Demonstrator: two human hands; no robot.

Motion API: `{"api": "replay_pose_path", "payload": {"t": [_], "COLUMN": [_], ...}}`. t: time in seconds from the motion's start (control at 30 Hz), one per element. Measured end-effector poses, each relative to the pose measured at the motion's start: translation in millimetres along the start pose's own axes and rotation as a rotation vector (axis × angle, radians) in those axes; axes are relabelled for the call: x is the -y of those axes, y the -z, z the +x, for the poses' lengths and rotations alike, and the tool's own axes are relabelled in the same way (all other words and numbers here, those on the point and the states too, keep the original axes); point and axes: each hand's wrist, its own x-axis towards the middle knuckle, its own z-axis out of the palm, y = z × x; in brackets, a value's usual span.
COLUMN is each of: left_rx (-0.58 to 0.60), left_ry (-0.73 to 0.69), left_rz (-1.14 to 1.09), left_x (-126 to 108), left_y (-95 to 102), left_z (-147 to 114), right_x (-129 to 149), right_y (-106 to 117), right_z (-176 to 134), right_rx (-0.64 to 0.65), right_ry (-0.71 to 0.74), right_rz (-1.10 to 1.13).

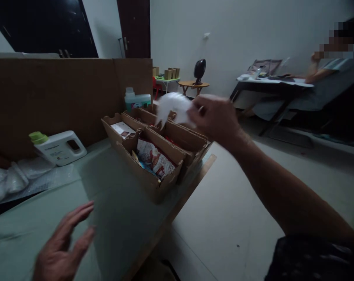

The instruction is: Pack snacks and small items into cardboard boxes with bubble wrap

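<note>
My right hand (215, 117) reaches out over the cardboard boxes, its fingers pinched on a white, crumpled, motion-blurred thing (174, 106) that may be thin plastic or tissue. Beneath it stand several open cardboard boxes (153, 184) side by side. The nearest box holds printed snack packets (155, 156), and a white printed carton (123, 128) lies in the one to its left. Low at the left, my left hand (62, 244) hovers near the table top, fingers apart and holding nothing.
A white jug with a green cap (59, 148) and clear plastic packaging (15, 177) lie at the left. Behind the boxes is a bluish bottle (137, 100). A cardboard panel (56, 89) borders the table's back. A person sits at a desk (276, 82) on the right.
</note>
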Motion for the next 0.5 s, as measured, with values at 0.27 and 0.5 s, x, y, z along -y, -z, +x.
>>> {"api": "replay_pose_path", "payload": {"t": [0.27,0.5], "left_rx": [0.009,-0.203], "left_ry": [0.365,0.450], "left_rz": [-0.680,-0.442], "left_x": [-53,50], "left_y": [-47.3,-26.5], "left_z": [25,83], "right_x": [103,-3], "right_y": [-2,-89], "right_z": [-45,93], "right_rx": [0.420,0.437], "right_ry": [0.777,-0.010], "right_rz": [0.668,0.336]}}
